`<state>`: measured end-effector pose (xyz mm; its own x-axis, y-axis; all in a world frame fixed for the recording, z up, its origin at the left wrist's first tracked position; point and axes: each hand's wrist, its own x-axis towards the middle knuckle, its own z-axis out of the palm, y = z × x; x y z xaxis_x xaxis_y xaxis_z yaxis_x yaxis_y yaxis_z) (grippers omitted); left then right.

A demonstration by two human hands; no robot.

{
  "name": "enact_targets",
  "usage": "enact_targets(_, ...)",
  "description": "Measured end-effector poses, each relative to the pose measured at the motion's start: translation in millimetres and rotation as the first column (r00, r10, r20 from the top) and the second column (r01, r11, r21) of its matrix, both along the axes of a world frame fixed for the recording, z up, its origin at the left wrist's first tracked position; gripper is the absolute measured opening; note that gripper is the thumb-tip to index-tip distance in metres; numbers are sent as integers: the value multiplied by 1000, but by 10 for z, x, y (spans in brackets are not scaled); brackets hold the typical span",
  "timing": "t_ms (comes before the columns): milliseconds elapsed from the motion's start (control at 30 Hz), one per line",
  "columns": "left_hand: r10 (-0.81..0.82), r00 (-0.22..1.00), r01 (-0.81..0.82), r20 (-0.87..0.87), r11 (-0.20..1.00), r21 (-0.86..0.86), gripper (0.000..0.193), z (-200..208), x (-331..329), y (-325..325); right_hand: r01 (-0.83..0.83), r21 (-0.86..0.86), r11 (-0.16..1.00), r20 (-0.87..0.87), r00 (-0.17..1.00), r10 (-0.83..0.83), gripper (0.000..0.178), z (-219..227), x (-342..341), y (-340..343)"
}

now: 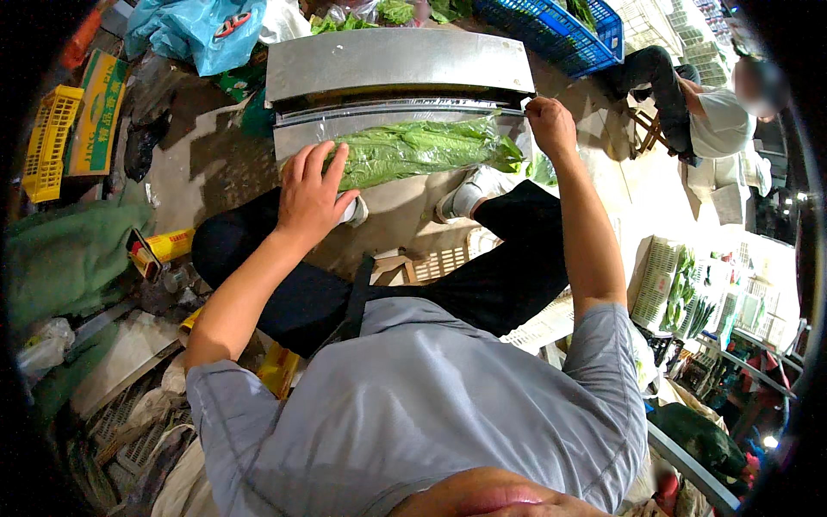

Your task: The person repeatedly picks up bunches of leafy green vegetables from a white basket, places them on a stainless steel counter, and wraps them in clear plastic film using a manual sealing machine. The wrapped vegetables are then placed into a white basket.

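A long head of leafy green lettuce (422, 148) in clear plastic film lies across the front of a metal wrapping machine (401, 62). My left hand (312, 188) is at its left end, with the fingers over it and the thumb underneath. At the machine's right front corner my right hand (551, 127) is closed in a pinch on the edge of the clear film (517, 116). The fingertips there are partly hidden. A dark slot with a shiny bar runs along the machine, just beyond the lettuce.
Beyond the machine are a light blue plastic bag (202, 33) and a blue crate (564, 39). A yellow crate (53, 142) and a cardboard box (96, 112) stand at left. A person (719, 121) sits at right, above pale crates of greens (668, 284).
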<state>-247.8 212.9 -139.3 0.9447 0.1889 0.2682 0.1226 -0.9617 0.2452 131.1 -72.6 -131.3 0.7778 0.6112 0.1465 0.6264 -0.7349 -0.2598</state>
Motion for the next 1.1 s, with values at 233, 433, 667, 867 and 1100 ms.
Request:
enact_targets(233, -9, 997, 9, 79, 1000, 2, 78, -67, -33, -36, 32, -41, 999, -125, 991, -37, 17, -5, 53, 161)
enact_targets(433, -1, 994, -3, 113, 1000, 30, 81, -115, -90, -42, -115, -131, 985, -272, 959, 76, 18, 113, -97, 706)
enact_targets(667, 9, 987, -13, 161, 1000, 25, 83, -207, -107, -56, -242, -170, 955, -233, 952, 200, 21, 92, -498, 1329)
enact_targets(867, -13, 989, 11, 149, 1000, 18, 76, -173, -72, -51, -342, -250, 906, -229, 930, 287, 25, 194, -1284, 2078)
enact_targets(1100, -13, 999, 12, -32, 1000, -25, 81, -150, -25, 123, -605, 186, 774, -275, 724, 632, 40, -44, -2321, 3098)
